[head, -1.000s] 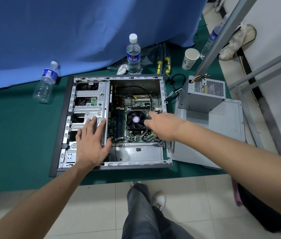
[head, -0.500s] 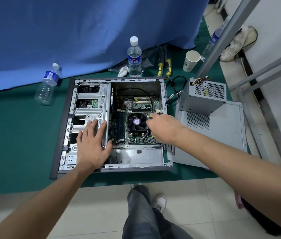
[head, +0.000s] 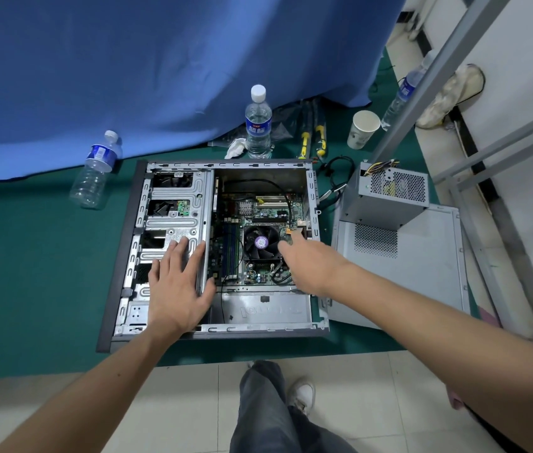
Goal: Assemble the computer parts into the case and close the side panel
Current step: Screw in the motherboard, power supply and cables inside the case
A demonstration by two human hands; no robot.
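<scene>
Left hand (head: 175,282) flat, fingers spread, pressing drive cage (head: 176,204) of open case (head: 121,256). Right hand (head: 310,266) over CPU fan (head: 262,241), index extended toward small connector (head: 294,229); grip unclear. Risk: snagging loose cable, bending pins. Power supply (head: 389,194), side panel (head: 422,273) lie outside case, right.

The right hand (head: 315,263) has drawn back slightly from the motherboard (head: 260,243).

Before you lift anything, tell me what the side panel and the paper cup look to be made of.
Side panel: probably painted sheet metal, matte light grey, flat and thin, with a punched vent grid. Paper cup: looks like coated paper, off-white with a faint print, thin rolled rim.
</scene>
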